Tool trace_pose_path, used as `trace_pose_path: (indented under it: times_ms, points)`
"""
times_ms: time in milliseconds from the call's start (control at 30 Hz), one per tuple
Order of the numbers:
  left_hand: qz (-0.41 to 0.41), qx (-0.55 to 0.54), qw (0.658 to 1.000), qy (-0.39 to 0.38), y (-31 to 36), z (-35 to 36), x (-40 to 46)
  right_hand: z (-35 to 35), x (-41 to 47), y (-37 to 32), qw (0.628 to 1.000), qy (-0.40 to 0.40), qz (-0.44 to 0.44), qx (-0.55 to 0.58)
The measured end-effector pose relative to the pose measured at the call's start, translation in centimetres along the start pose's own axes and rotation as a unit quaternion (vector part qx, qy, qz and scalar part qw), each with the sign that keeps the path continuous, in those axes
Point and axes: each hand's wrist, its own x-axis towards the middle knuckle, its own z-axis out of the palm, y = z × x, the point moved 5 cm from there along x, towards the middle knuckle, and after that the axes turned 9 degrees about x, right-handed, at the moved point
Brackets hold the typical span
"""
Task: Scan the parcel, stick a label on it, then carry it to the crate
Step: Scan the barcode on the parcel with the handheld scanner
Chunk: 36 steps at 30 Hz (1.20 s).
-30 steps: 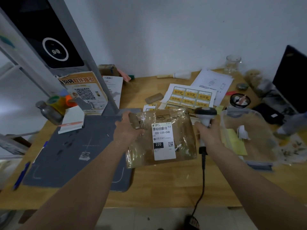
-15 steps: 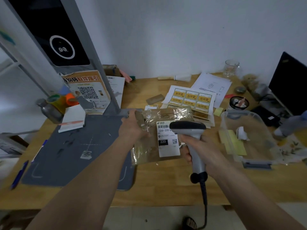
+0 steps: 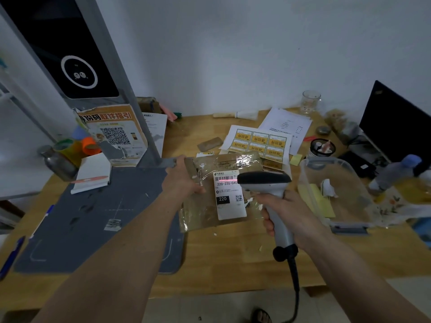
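left hand (image 3: 184, 180) fingers clamp parcel (image 3: 217, 192) left edge, tilted above desk (image 3: 233, 259) | right hand (image 3: 288, 212) fingers wrap scanner (image 3: 268, 183) | since 0.5 s: red line now on label (image 3: 229, 197)

The brown parcel (image 3: 217, 197) is wrapped in clear, crinkled plastic film that throws glossy highlights, and a smooth matt white paper shipping label (image 3: 229, 197) is stuck on it. The handheld scanner (image 3: 268, 190) looks like smooth plastic, black on the head and pale grey on the handle. The table (image 3: 233, 257) is light wood with a dull finish. On its left lies a matt dark grey mat (image 3: 81, 229). Far right, the sheet of yellow stickers (image 3: 258, 142) is paper; the clear storage tub (image 3: 335, 190) is cloudy plastic. The drinking glass (image 3: 311, 101) by the wall is clear.
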Motion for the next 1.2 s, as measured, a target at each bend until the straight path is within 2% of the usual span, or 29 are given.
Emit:
trace_pose_path:
  times_ms: [300, 533, 667, 800, 867, 933, 1000, 1067, 1133, 1200]
  points:
    - [0.002, 0.002, 1.000, -0.001, 0.0, 0.1, 0.5, -0.6, -0.3, -0.8, 1.000, 0.005, -0.019, -0.012]
    - [0.017, 0.021, 1.000, 0.000, 0.4, 0.0, 0.3, -2.7, 1.3, -0.9, 0.993, 0.080, -0.082, -0.043]
    - [0.023, 0.075, 0.996, -0.038, 0.1, 0.6, 0.2, -4.9, 3.9, 1.3, 0.992, 0.119, -0.008, -0.049]
    - [-0.021, 0.069, 0.994, -0.085, -1.4, 1.7, 0.4, -7.0, 6.4, 3.2, 0.984, 0.163, 0.029, -0.063]
    - [-0.042, 0.129, 0.984, -0.115, -1.7, 2.0, 0.5, -7.8, 7.4, 3.8, 0.982, 0.175, 0.039, -0.062]
    - [-0.054, 0.215, 0.969, -0.110, -1.4, 1.9, 0.8, -8.4, 8.3, 4.3, 0.979, 0.189, 0.050, -0.056]
    - [-0.017, 0.228, 0.971, -0.073, 0.2, 2.1, 1.0, -9.1, 9.3, 4.5, 0.976, 0.199, 0.060, -0.063]
    - [0.082, 0.181, 0.980, -0.025, 3.0, 3.1, 0.9, -9.6, 10.2, 4.9, 0.973, 0.198, 0.082, -0.079]
    - [0.164, 0.128, 0.978, -0.028, 6.3, 4.8, 0.1, -10.0, 11.2, 5.2, 0.968, 0.196, 0.115, -0.103]
    - [0.207, 0.113, 0.970, -0.058, 9.0, 7.1, -0.5, -10.4, 12.0, 5.9, 0.963, 0.184, 0.146, -0.129]
